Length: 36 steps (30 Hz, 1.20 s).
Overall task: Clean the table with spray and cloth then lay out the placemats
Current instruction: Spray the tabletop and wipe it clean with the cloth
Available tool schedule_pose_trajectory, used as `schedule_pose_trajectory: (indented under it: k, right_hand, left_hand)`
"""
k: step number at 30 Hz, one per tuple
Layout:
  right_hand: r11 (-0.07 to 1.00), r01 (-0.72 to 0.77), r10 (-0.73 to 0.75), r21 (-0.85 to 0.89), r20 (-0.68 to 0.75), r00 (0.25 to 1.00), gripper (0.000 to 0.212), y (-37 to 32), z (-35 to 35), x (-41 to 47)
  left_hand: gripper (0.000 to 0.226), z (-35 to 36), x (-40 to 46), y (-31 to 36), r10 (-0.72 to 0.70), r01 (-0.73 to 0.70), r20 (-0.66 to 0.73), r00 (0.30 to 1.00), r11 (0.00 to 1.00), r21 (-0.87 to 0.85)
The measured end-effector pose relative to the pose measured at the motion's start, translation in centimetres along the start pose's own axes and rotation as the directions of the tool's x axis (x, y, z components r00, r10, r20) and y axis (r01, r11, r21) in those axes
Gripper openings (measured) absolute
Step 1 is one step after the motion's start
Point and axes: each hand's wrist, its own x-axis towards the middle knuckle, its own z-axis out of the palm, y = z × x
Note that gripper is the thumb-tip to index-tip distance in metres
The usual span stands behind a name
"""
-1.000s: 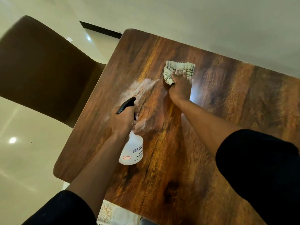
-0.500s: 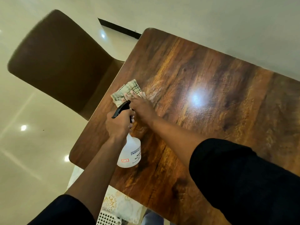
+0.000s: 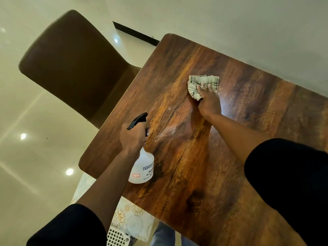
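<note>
Now my right hand presses the cloth flat; the misty patch lies lower left, beside my left hand gripping the spray bottle.

Cloth on table, spray bottle left, chair beyond

Both my arms bare from abt the elbow down. Black sleeves, plain, no logo or print: left sleeve, right sleeve. No watch, no rings. Blue jeans under the table edge.
</note>
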Motion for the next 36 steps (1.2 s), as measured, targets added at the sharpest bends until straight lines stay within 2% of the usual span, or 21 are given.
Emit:
schedule_pose_trajectory:
  k: [7, 10, 13, 15, 16, 19, 22, 24, 26, 28, 30, 31, 33, 36]
  right_hand:
    - [0.995, -0.07, 0.068, 0.077, 0.026, 0.997, 0.067, -3.1, 2.1, -1.7]
    - [0.996, -0.014, 0.007, 0.093, 0.075, 0.997, 0.069, -5.2, 3.4, -3.0]
    - [0.991, 0.08, -0.097, 0.105, 0.163, 0.982, 0.069, -7.4, 4.6, -4.5]
    - [0.986, 0.129, -0.15, 0.111, 0.214, 0.965, 0.073, -8.2, 5.4, -5.4]
    - [0.984, 0.134, -0.159, 0.118, 0.238, 0.958, 0.074, -8.2, 5.8, -5.7]
    - [0.978, 0.142, -0.182, 0.152, 0.295, 0.938, 0.075, -7.5, 5.8, -6.5]
    - [0.956, 0.253, -0.289, 0.148, 0.327, 0.9, 0.074, -6.4, 4.1, -8.0]
    - [0.948, 0.294, -0.318, 0.121, 0.335, 0.887, 0.075, -5.3, 2.9, -9.4]
    - [0.943, 0.312, -0.334, 0.119, 0.325, 0.885, 0.075, -3.6, 2.4, -10.5]
    - [0.957, 0.264, -0.288, 0.12, 0.277, 0.917, 0.075, -1.5, 2.0, -11.4]
    - [0.984, 0.147, -0.164, 0.1, 0.194, 0.967, 0.074, 0.3, 1.4, -11.9]
    - [0.992, 0.096, -0.108, 0.084, 0.157, 0.982, 0.073, 1.0, 1.0, -12.1]
    - [0.998, 0.03, -0.037, 0.056, 0.132, 0.991, 0.07, 1.4, 0.6, -12.4]
    - [0.994, -0.055, 0.044, 0.093, 0.121, 0.992, 0.067, 0.0, 0.9, -12.6]
  left_hand:
    - [0.014, -1.5, -0.2, -0.2, 0.076, -0.078, 0.081, 0.994, 0.997, 0.028]
    - [0.012, -2.6, -0.4, -0.2, 0.054, -0.061, 0.153, 0.987, 0.997, 0.04]
    - [0.023, -3.4, -1.4, -0.7, 0.034, -0.054, 0.204, 0.978, 0.994, 0.093]
    - [0.014, -3.8, -2.1, -1.3, 0.035, -0.054, 0.189, 0.981, 0.994, 0.097]
    - [0.007, -4.1, -2.4, -1.6, 0.038, -0.056, 0.188, 0.981, 0.995, 0.089]
    - [0.005, -4.3, -3.1, -2.5, 0.045, -0.061, 0.19, 0.981, 0.995, 0.081]
    - [0.026, -4.1, -3.8, -3.1, 0.089, -0.102, 0.178, 0.98, 0.993, 0.064]
    - [0.013, -3.9, -4.2, -3.2, 0.105, -0.113, 0.174, 0.979, 0.993, 0.038]
    - [0.013, -3.9, -4.4, -3.5, 0.11, -0.114, 0.174, 0.979, 0.993, 0.012]
    - [0.008, -3.9, -4.6, -3.9, 0.108, -0.111, 0.178, 0.978, 0.994, 0.006]
    - [0.017, -3.8, -4.8, -4.3, 0.104, -0.107, 0.166, 0.981, 0.994, 0.009]
    - [0.014, -3.8, -4.8, -4.5, 0.102, -0.105, 0.165, 0.981, 0.994, 0.009]
    - [0.008, -3.9, -4.8, -4.9, 0.1, -0.101, 0.164, 0.981, 0.995, -0.003]
    - [0.021, -4.0, -4.3, -5.9, 0.106, -0.107, 0.144, 0.984, 0.994, 0.002]
